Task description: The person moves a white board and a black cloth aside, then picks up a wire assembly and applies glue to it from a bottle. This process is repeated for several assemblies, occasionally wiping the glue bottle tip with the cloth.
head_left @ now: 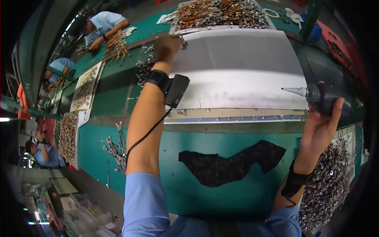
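Note:
My right hand (316, 130) is wrapped round a dark squeeze bottle (333, 100). The bottle lies on its side in the air, its pale tapered nozzle (294, 91) pointing left over the edge of a large white sheet (237, 85). At the sheet's far left corner is my left hand (167, 48), its fingers drawn together. A small metal part (183, 45) shows at those fingertips, but what they grip is too dark to make out. Several metal-ended wire parts (145, 65) lie just left of that hand. Closer to me, a ragged black cloth (233, 164) rests on the green bench mat (173, 201).
Red-and-white wire parts (116, 148) lie left of my forearm. A dense heap of wired parts (327, 185) sits at the right, another pile (221, 15) on the far bench. A red tray (335, 47) stands far right. Several co-workers (104, 25) sit along the left.

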`<state>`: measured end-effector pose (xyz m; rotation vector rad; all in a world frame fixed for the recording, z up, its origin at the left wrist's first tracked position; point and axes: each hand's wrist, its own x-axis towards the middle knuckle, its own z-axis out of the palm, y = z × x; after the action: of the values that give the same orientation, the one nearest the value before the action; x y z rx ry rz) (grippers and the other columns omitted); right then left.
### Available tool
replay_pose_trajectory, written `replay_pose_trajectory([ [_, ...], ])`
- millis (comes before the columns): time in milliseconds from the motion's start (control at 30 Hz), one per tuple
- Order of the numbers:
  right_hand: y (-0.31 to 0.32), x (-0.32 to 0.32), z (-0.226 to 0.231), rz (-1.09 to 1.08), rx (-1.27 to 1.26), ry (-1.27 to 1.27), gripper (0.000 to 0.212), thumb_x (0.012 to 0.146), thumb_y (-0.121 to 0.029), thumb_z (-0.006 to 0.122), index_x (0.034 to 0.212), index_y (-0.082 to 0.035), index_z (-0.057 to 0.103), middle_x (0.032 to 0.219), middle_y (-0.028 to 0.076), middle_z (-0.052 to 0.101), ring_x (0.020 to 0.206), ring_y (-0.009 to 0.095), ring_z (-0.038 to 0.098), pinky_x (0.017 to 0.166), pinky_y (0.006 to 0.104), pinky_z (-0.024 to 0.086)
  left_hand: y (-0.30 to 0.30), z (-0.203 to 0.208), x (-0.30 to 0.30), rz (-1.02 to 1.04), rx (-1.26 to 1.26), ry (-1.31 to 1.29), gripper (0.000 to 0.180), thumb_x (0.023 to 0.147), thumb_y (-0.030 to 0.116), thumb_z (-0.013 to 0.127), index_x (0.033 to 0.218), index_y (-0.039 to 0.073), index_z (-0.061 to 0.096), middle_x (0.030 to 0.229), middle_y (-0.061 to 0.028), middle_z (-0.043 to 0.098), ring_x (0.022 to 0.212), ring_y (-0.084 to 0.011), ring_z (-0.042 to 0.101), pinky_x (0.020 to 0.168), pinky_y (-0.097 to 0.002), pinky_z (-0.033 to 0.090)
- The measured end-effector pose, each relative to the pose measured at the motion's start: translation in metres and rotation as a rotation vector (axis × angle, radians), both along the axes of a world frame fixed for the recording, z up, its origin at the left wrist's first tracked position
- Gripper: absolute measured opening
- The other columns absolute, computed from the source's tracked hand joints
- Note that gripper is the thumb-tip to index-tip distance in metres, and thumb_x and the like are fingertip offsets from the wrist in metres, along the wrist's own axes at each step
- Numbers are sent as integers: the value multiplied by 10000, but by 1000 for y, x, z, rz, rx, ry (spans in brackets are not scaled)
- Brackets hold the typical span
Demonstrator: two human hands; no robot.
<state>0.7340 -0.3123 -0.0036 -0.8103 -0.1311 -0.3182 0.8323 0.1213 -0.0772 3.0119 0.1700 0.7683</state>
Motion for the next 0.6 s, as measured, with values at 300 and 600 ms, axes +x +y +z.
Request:
replay_pose_trajectory([
  [300,2,8,4,-110,42,39,337,864,-292,440,1036,-5,476,1030,181,529,502,56,372,636,202,373,-43,-9,38,341,-309,148,242,641,328,609,841,202,662,1083,-134,471,1040,-323,410,827,-378,403],
  [600,-6,1,5,-70,21,26,337,869,-292,429,1042,-6,475,1048,195,515,514,57,378,631,205,379,-39,3,19,151,-276,-10,243,671,295,575,825,126,657,820,-159,595,786,-295,552,750,-340,444],
])
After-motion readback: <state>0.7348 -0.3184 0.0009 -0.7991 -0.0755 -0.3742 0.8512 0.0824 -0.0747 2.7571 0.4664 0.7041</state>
